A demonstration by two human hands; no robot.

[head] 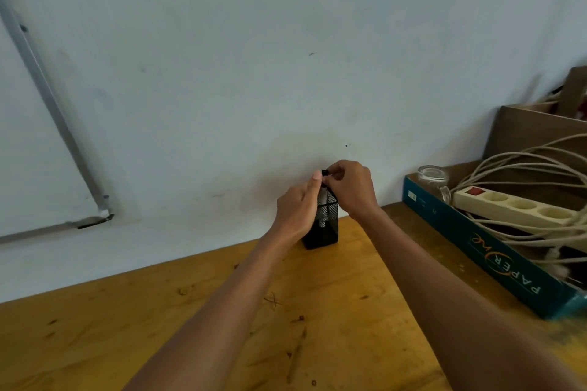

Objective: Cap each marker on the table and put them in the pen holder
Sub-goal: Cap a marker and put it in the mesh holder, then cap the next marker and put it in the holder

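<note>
At the table's [127, 311] far edge, 1 white marker [323, 200] stands in the black mesh pen holder [328, 232]. The right hand [351, 189] pinches its black cap [324, 173]. The left hand [297, 209] lies against the pen holder, its grip hidden.

Black wire-mesh pen holder [327, 225], scuffed matt wooden table [158, 320], clear glass jar [433, 176], printed cardboard box [495, 251]
</note>
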